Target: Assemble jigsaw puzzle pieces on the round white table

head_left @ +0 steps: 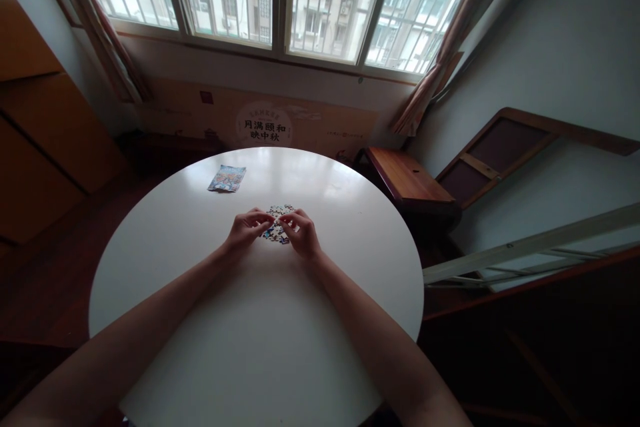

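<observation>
A small heap of jigsaw pieces (277, 235), some pale and some blue or dark, lies near the middle of the round white table (265, 333). Over the heap's left side, my left hand (247, 227) is closed in a pinch, with a small pale jigsaw piece at its fingertips. My right hand (302, 232) pinches from the other side, its fingertips close to the left ones and also at a small piece. Whether both hands grip one piece or two is too small to tell. The hands cover parts of the heap.
A colourful printed packet or picture sheet (227, 178) lies at the table's far left. Beyond the table are a wooden bench (407, 177), a printed banner (315, 117) under barred windows, and curtains. An orange cabinet (45, 127) stands at left.
</observation>
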Available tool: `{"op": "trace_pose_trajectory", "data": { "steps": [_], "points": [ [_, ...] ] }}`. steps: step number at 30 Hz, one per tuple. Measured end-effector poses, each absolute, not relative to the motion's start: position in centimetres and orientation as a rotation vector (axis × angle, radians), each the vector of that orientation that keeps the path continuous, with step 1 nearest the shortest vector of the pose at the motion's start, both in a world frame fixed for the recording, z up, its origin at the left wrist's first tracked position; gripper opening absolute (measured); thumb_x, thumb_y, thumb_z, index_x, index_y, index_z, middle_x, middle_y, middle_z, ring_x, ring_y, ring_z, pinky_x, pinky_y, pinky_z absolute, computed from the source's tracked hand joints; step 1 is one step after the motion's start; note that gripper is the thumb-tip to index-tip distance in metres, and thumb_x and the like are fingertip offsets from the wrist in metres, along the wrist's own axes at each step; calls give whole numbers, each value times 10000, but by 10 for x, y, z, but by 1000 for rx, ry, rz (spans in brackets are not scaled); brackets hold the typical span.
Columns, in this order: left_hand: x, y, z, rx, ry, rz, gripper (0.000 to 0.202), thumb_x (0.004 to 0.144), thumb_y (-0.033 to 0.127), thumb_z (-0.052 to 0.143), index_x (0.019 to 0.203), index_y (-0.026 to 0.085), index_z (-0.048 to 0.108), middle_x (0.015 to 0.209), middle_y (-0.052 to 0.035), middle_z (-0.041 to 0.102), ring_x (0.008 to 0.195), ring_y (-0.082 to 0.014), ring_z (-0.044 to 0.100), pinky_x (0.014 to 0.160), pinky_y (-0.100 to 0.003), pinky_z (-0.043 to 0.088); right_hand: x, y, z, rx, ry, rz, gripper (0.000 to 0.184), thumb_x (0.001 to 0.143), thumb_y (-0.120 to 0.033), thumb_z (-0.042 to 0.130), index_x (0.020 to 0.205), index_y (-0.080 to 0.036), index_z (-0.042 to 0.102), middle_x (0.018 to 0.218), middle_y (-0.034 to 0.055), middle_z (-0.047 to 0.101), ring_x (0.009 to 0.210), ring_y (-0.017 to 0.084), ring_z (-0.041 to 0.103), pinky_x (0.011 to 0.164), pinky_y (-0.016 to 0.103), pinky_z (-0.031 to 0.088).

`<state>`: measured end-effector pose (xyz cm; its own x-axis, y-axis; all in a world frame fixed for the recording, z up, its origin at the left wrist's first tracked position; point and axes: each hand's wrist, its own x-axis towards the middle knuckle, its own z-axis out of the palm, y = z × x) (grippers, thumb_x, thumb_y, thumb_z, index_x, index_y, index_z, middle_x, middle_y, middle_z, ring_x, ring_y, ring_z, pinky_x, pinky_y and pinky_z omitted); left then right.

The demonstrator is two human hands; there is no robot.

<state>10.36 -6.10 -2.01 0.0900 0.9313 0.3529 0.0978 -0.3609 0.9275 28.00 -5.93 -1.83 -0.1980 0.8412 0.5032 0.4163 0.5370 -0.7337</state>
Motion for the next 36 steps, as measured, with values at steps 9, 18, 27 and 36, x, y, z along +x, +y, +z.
{"op": "trace_pose_trajectory", "data": {
  "steps": [9,18,27,36],
  "points": [
    [107,-70,-10,1532,1050,1330,246,677,396,741,771,169,746,766,-41,608,669,-133,553,579,-246,432,277,-61,-21,-937,-1780,640,125,836,-282,589,841,-190,673,816,18,559,676,110,538,643,249,485],
    [106,-69,-12,1561,1018,1330,216,686,373,744,777,178,755,745,-31,600,648,-118,549,567,-238,427,276,-63,-20,-895,-1781,639,103,837,-255,581,832,-189,659,797,8,540,680,107,533,650,240,478],
    [107,-73,-10,1793,1012,1299,248,758,365,686,917,180,734,841,-58,606,734,-149,581,614,-257,479,276,-62,-18,-962,-1767,633,118,833,-250,529,808,-173,614,820,9,527,673,104,521,654,241,460],
    [110,-73,-11,2236,1033,1364,321,819,280,624,1134,220,624,907,-47,613,828,-173,592,783,-321,479,277,-55,-23,-1026,-1615,632,87,801,-224,501,734,-181,534,755,-9,516,660,115,496,634,237,421]
  ]
}}
